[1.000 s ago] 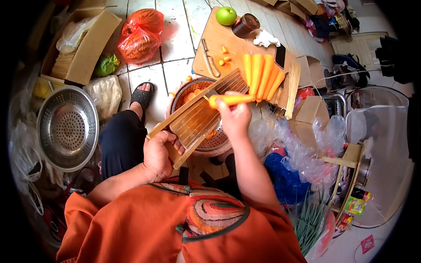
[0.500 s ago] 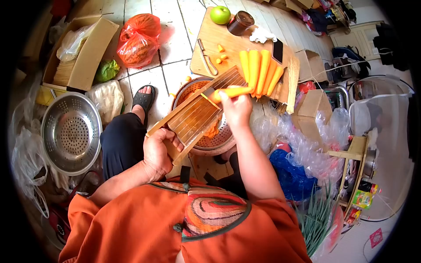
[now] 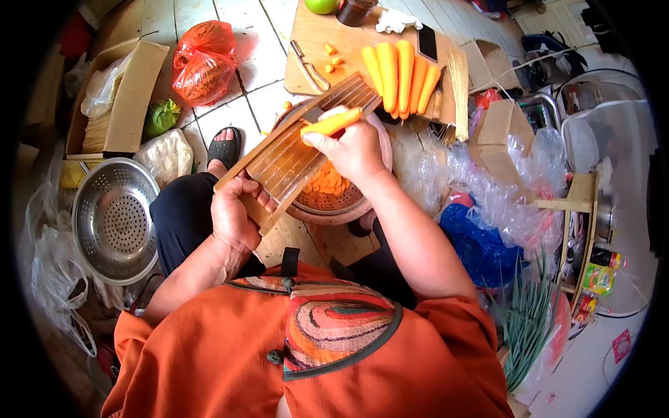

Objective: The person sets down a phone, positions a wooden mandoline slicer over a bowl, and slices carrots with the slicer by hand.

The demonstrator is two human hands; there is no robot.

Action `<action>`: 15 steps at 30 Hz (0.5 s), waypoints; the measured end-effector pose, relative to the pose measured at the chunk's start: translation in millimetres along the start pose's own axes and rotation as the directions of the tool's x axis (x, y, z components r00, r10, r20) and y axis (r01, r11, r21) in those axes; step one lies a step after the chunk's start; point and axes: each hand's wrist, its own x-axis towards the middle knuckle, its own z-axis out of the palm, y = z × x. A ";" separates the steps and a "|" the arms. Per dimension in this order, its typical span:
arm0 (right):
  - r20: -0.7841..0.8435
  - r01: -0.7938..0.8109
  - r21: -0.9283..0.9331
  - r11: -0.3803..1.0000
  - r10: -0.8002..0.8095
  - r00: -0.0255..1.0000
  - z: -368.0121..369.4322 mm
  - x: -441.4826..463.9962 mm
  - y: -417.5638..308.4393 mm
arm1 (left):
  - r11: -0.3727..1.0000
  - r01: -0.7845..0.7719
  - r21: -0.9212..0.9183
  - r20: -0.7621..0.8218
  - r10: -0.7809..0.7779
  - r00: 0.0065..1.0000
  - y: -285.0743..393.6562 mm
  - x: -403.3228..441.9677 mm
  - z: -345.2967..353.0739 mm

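Observation:
My left hand (image 3: 237, 209) is closed around the near end of a wooden slicer (image 3: 282, 166), which slants up to the right across a colander. Over the slicer's blade area, my right hand (image 3: 352, 148) grips a peeled carrot (image 3: 333, 122), its tip pointing right. Under the slicer, orange carrot slices (image 3: 327, 181) lie in the colander (image 3: 362, 203), which the slicer partly hides. Several whole peeled carrots (image 3: 387, 73) lie side by side on a wooden board (image 3: 303, 42) beyond. A peeler (image 3: 306, 66) and small carrot ends (image 3: 332, 61) lie there too.
The board also bears a green apple (image 3: 320, 5), a dark jar (image 3: 355, 10), a crumpled tissue (image 3: 398, 21) and a phone (image 3: 427, 42). A steel colander (image 3: 115, 221) stands at left, near a cardboard box (image 3: 136, 97) and a red bag (image 3: 203, 63). Plastic bags (image 3: 460, 177) and green onions (image 3: 527, 334) are at right.
My right hand and the carrot have slid down along the slicer, toward my left hand. The whole view has shifted, so the board sits higher. Both hands keep their grip.

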 end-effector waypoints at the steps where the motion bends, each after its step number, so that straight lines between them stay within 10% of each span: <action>1: 0.006 0.017 -0.028 0.999 -0.017 1.000 -2.0 1.9 -0.2 | 1.000 0.009 -0.005 -0.018 -0.009 1.000 -0.9 1.4 -1.3; 15: -0.040 0.029 0.038 0.999 -0.028 0.999 -8.8 -7.0 -10.6 | 0.998 -0.046 -0.049 0.071 0.050 0.996 -3.3 7.0 -9.6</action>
